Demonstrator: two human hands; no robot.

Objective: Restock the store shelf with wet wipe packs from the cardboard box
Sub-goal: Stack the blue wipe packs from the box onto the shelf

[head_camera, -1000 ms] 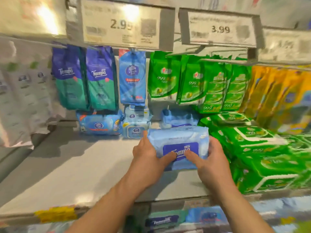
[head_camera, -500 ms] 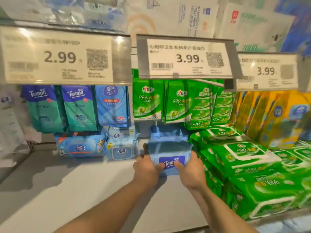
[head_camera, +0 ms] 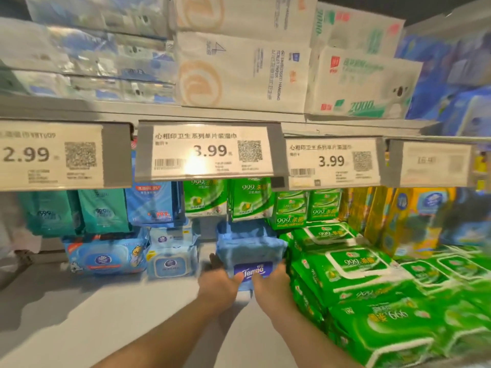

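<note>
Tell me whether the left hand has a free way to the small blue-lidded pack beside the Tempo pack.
Probably yes: the left hand holds the Tempo pack, but only bare shelf separates it from the blue-lidded pack.

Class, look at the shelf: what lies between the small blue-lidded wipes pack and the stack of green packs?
In the head view, the light-blue Tempo pack fills that gap, held by the left hand and right hand, with another blue pack behind it.

pale grey metal store shelf [head_camera: 87, 322] has blue soft-plastic wet wipe packs [head_camera: 106, 257] along the back and stacked green wet wipe packs [head_camera: 353, 272] crowding the right side
</note>
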